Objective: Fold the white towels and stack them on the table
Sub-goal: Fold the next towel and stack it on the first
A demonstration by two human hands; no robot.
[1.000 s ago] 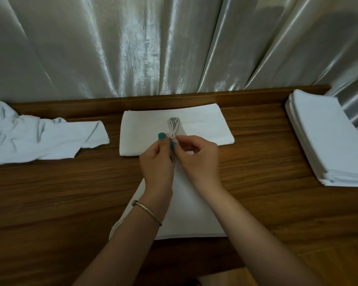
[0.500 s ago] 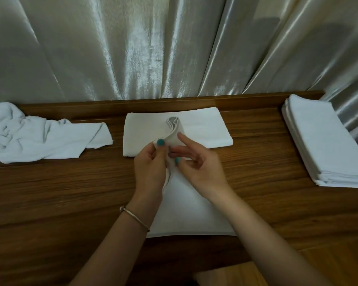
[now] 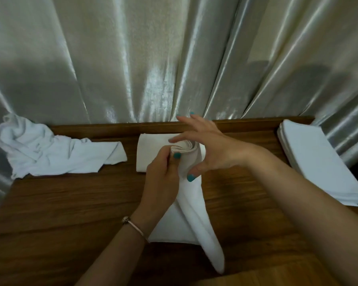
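White cloth, a towel (image 3: pixel 192 213), hangs lifted over the middle of the wooden table (image 3: pixel 70 213), its bunched top corner pinched in the left hand (image 3: pixel 161 180) while the right hand (image 3: pixel 207 149) spreads its fingers wide just beside the folds. A folded towel (image 3: pixel 153 149) lies behind it, a crumpled heap (image 3: pixel 50 153) sits far left, a neat stack (image 3: pixel 318 162) far right, before a shiny curtain (image 3: pixel 153 58)

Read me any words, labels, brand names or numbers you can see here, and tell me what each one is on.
None can be read. The held towel, the folded stack, the crumpled pile, the bracelet, the curtain and the table show no print, tags or numbers.
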